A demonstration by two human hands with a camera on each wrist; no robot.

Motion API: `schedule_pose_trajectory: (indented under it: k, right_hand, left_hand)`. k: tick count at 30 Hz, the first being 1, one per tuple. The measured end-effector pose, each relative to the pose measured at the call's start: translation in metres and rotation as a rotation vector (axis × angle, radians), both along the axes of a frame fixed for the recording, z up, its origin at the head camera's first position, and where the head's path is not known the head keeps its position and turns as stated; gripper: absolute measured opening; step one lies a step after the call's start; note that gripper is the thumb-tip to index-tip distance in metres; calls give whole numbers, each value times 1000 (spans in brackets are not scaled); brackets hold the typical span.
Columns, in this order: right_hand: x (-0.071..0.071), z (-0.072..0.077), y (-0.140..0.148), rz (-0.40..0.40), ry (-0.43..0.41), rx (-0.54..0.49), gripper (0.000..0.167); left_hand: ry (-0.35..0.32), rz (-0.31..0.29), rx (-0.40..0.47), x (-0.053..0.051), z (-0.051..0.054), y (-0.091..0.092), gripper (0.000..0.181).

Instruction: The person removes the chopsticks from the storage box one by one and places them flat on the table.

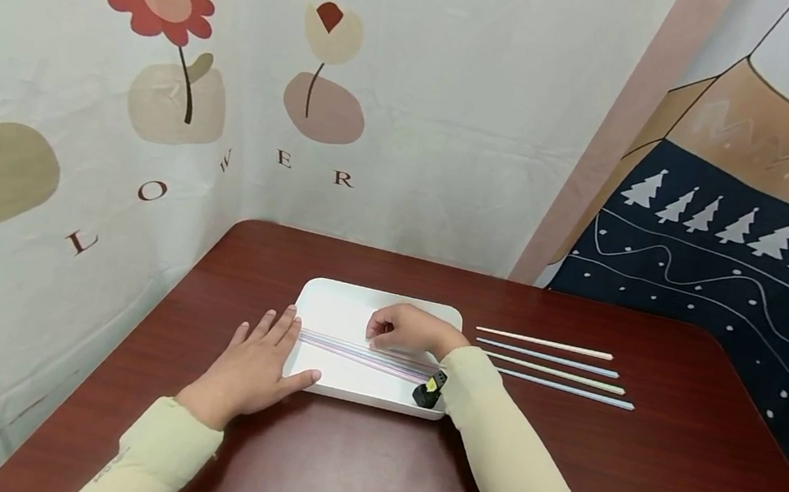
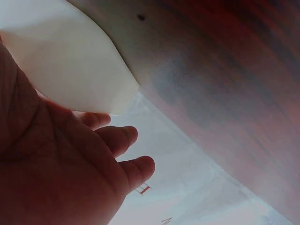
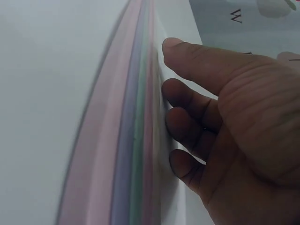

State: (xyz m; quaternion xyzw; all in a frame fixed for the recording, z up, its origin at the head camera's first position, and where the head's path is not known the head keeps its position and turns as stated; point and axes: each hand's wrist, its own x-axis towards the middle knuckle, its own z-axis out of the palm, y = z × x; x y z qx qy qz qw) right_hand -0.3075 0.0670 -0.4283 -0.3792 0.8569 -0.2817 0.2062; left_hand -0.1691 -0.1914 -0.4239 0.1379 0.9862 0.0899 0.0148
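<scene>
A white tray [image 1: 352,389] on the table holds several thin pastel sticks [image 1: 349,350] lying side by side across it. In the right wrist view the sticks [image 3: 124,140] show pink, purple and green. My left hand [image 1: 251,369] rests with spread fingers at the tray's left edge; in the left wrist view this hand [image 2: 70,145] is beside the tray [image 2: 89,65], palm showing. Over the tray, just beyond the sticks, my right hand [image 1: 413,328] has its fingers bent. From the right wrist, the hand [image 3: 229,108] shows curled fingers beside the sticks, with nothing seen between them.
Right of the tray, several separate sticks [image 1: 558,377] lie roughly parallel on the dark red table [image 1: 362,477]. A small black device with a yellow mark [image 1: 429,390] is at my right wrist. Printed cloths [image 1: 443,118] hang behind and beside the table.
</scene>
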Motion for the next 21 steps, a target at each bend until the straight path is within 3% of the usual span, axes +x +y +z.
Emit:
schedule_pose_trajectory:
  k: [13,21]
  right_hand:
    - [4,-2,-2,-44,101,44,16]
    - [5,-2,-4,-40,87,58,6]
  left_hand:
    - [5,3,6,0,-1,0,98]
    - [6,3,-5,-1,-1,0,97]
